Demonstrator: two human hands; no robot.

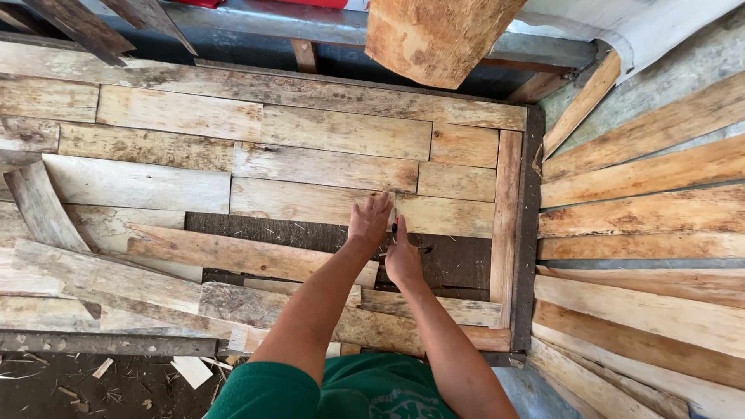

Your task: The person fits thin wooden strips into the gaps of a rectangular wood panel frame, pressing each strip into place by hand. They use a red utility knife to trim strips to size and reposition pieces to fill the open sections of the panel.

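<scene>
My left hand [368, 221] lies flat, fingers spread, on the edge of a laid pale wooden plank [310, 202] inside a dark rectangular frame [534, 233]. My right hand [403, 256] sits just beside it over the dark bare gap [458, 260], forefinger stretched toward the joint between two planks; whether it holds something small I cannot tell. Rows of short weathered planks [264, 128] fill the frame above both hands. A loose long plank [233, 252] lies slanted across the gap to the left of my forearms.
Loose boards [93, 275] are piled at the left and below the hands. A fan of long orange-brown boards [644, 217] lies outside the frame on the right. A thick wood slab [434, 35] hangs in at the top. Chips litter the dark ground [101, 384] lower left.
</scene>
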